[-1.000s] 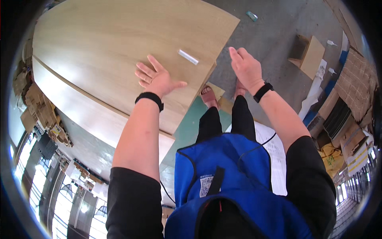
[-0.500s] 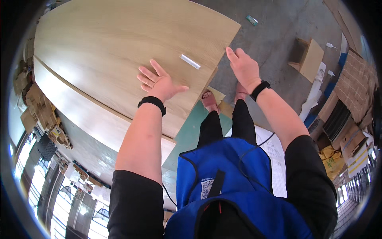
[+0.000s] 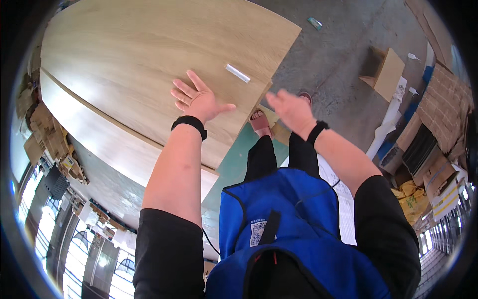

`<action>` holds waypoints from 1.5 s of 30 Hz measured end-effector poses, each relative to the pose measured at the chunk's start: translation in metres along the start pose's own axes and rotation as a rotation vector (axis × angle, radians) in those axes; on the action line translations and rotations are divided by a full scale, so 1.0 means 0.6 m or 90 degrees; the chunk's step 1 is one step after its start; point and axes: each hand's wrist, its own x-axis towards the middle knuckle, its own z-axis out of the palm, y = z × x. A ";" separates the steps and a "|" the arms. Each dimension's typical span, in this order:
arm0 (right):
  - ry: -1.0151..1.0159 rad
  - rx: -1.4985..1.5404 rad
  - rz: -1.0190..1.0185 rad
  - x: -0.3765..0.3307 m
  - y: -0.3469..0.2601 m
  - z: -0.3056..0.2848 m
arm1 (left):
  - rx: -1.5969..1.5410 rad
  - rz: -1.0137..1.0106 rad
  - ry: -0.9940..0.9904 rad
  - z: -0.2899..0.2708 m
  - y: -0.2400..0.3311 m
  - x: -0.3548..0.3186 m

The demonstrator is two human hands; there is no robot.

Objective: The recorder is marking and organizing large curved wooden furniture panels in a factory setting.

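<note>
A large pale wood-grain panel [image 3: 149, 50] fills the upper left, its near right edge close to me. On its face my left hand [image 3: 201, 104] rests with fingers spread and nothing held. Just off the panel's right edge is my right hand [image 3: 293, 110], somewhat blurred by motion. Its fingers look loosely stretched, and I see nothing in them. A short white strip [image 3: 237, 73] lies on the panel between the hands, touched by neither.
A small wooden box-like piece [image 3: 386, 72] stands on the grey floor [image 3: 333, 60] at right. Stacked cardboard [image 3: 443, 109] lines the far right. A small green packet [image 3: 314, 23] lies beyond the panel. Below the panel's left side runs another pale board [image 3: 114, 144].
My right hand has left the panel's right corner edge and come nearer to me and leftward. One foot has stepped farther forward. My left hand has barely shifted.
</note>
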 end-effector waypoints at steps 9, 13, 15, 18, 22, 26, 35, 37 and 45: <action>0.276 -0.025 0.116 0.091 0.099 -0.069 | -0.003 0.026 0.010 -0.001 0.003 0.004; 0.123 -0.084 0.095 0.049 0.068 -0.029 | -0.004 0.004 0.007 0.004 0.000 0.003; 0.060 -0.086 0.044 0.008 0.051 -0.012 | -0.002 -0.009 -0.003 0.001 0.003 -0.001; 0.039 -0.025 0.071 0.000 0.061 -0.009 | -0.001 -0.001 -0.004 -0.012 0.005 -0.001; 0.202 -0.056 0.111 0.073 0.080 -0.043 | -0.004 0.007 0.005 0.000 0.003 -0.002; 0.134 -0.149 0.094 0.055 0.091 -0.039 | -0.013 0.007 0.011 0.007 -0.002 0.007; 0.160 -0.116 0.083 0.067 0.088 -0.039 | -0.007 -0.002 0.006 -0.003 0.003 0.003; 0.128 -0.125 0.072 0.051 0.100 -0.036 | -0.024 0.005 0.006 0.005 0.003 0.006; 0.225 -0.067 0.125 0.086 0.113 -0.095 | 0.006 0.001 0.002 -0.003 0.001 0.004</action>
